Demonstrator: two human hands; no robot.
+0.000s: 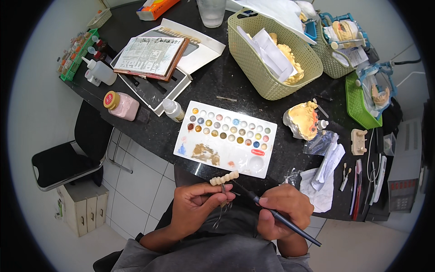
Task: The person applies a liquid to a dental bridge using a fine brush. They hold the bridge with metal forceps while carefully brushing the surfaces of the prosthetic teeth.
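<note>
Between the thumb and fingers of my left hand (195, 205) is a thin metal holder (223, 206), its lower end hanging below the fingertips. A cream-coloured dental bridge (224, 178), a curved row of several teeth, sits on top of it. My right hand (286, 207) grips a dark-handled brush (292, 224) like a pen. The brush's front end points at the bridge; whether the tip touches it I cannot tell. Just beyond both hands lies a white palette (244, 158) with rows of round colour wells and brown, blue and reddish smears.
A plaster dental model (300, 120) stands right of the palette, near crumpled white paper (316, 192). Behind are a beige basket (276, 86) of models and a glass of water (212, 13). A small bottle (173, 110) and a pink-filled jar (122, 106) stand left.
</note>
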